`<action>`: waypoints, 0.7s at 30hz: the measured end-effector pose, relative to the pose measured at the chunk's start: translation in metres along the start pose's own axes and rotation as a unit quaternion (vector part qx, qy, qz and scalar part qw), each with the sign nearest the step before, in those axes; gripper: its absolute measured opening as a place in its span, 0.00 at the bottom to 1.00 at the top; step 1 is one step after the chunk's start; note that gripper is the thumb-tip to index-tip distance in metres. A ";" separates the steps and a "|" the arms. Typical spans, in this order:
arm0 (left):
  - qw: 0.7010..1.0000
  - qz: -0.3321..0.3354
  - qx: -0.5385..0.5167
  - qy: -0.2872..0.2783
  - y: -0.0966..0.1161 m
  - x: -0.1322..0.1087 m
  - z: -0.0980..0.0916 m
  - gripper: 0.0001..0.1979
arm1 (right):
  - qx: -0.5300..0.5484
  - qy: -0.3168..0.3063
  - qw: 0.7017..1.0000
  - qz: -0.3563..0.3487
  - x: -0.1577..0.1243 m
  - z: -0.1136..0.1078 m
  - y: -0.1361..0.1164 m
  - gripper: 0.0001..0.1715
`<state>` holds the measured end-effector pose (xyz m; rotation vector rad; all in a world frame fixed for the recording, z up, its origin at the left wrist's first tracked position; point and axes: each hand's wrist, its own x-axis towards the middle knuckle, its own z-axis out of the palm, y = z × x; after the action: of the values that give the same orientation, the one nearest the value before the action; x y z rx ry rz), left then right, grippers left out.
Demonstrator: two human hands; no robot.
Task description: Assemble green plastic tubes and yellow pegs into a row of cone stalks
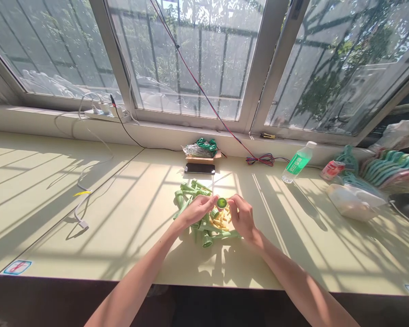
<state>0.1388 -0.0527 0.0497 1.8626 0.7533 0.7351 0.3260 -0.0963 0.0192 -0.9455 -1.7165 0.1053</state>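
Observation:
My left hand (199, 208) is closed on a green plastic piece (221, 203) whose round open end faces me. At its other side, my right hand (242, 215) is closed in a pinch by the rim; whatever its fingertips hold is too small to make out. Under and around both hands lies a heap of light green plastic pieces (207, 240), each a narrow stem widening to a round end. Small yellow pieces (221, 221) are scattered among them, mostly between the hands. My left hand partly covers the heap.
Behind the heap lie a dark phone (200, 169) and a small box (204, 156) with green and clear wrapping. A bottle (298, 162), a can (332, 170) and a plastic container (356, 202) stand to the right. A white cable (83, 223) crosses the table (129, 254) on the left.

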 end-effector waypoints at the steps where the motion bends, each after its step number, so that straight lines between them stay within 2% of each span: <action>1: 1.000 0.005 0.003 -0.001 0.000 0.000 0.000 0.32 | -0.003 0.004 1.000 0.000 0.000 0.000 0.001 0.19; 6: 0.999 0.033 0.014 0.006 0.002 -0.002 0.001 0.24 | -0.022 0.005 0.999 0.026 -0.002 0.000 0.004 0.21; 9: 0.996 0.059 0.059 0.026 -0.001 -0.003 0.002 0.19 | -0.026 -0.003 0.999 0.045 -0.002 0.000 0.005 0.22; 14: 0.983 0.099 0.142 0.061 -0.004 -0.005 0.003 0.17 | -0.018 -0.011 0.998 0.060 -0.003 0.001 0.007 0.22; 21: 0.970 0.162 0.168 0.069 -0.002 -0.003 0.005 0.14 | -0.022 -0.006 0.997 0.076 -0.001 0.002 0.004 0.23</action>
<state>0.1402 -0.0571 0.0450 2.2958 0.7008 1.0005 0.3262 -0.0933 0.0157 -1.1091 -1.6633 0.1742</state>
